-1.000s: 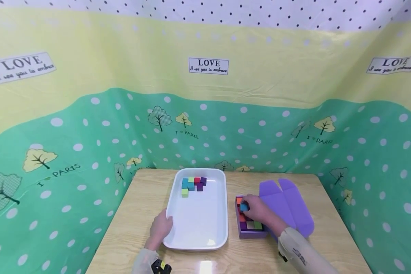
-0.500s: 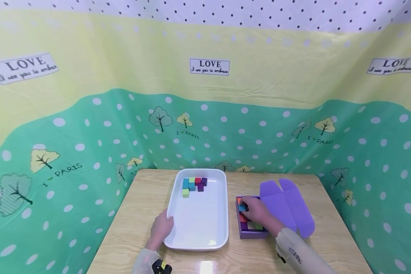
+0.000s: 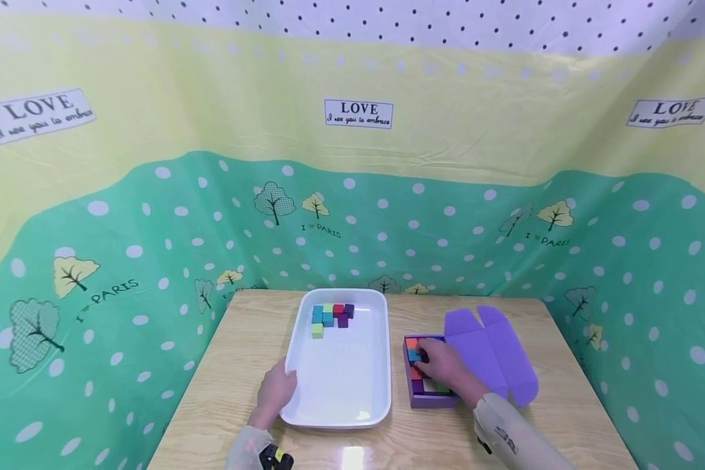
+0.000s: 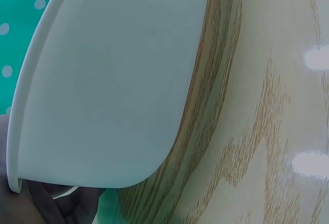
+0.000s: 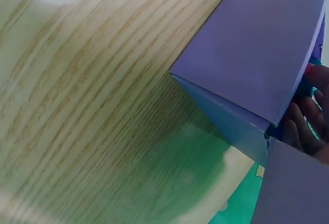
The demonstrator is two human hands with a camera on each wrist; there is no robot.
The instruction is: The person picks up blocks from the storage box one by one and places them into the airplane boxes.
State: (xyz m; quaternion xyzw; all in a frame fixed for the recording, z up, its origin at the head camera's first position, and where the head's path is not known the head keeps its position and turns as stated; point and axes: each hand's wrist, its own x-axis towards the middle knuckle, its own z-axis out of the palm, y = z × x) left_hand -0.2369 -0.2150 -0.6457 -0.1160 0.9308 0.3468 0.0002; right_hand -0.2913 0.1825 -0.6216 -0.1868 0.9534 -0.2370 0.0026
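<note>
My left hand (image 3: 277,393) grips the left rim of a white tray (image 3: 337,385), thumb over the edge; in the left wrist view the curled fingers (image 4: 61,203) show beneath the tray wall (image 4: 108,90). Several coloured cubes, among them a light green cube (image 3: 317,331) and a red cube (image 3: 337,310), lie at the tray's far left. Inside an open purple box (image 3: 433,403), my right hand (image 3: 443,363) pinches a blue cube (image 3: 413,356) among other cubes. The right wrist view shows the box wall (image 5: 252,44) and fingers (image 5: 303,126) reaching in; the cube is mostly hidden there.
Open purple lid flaps (image 3: 493,356) spread out to the right of the box, under the right forearm. Tray and box stand side by side on a wooden table (image 3: 211,391). A green and yellow patterned cloth (image 3: 352,228) surrounds the table at the back and sides.
The blue cube has moved slightly left and sits lower in the box with my right fingers at it. My left hand and the tray have stayed in place.
</note>
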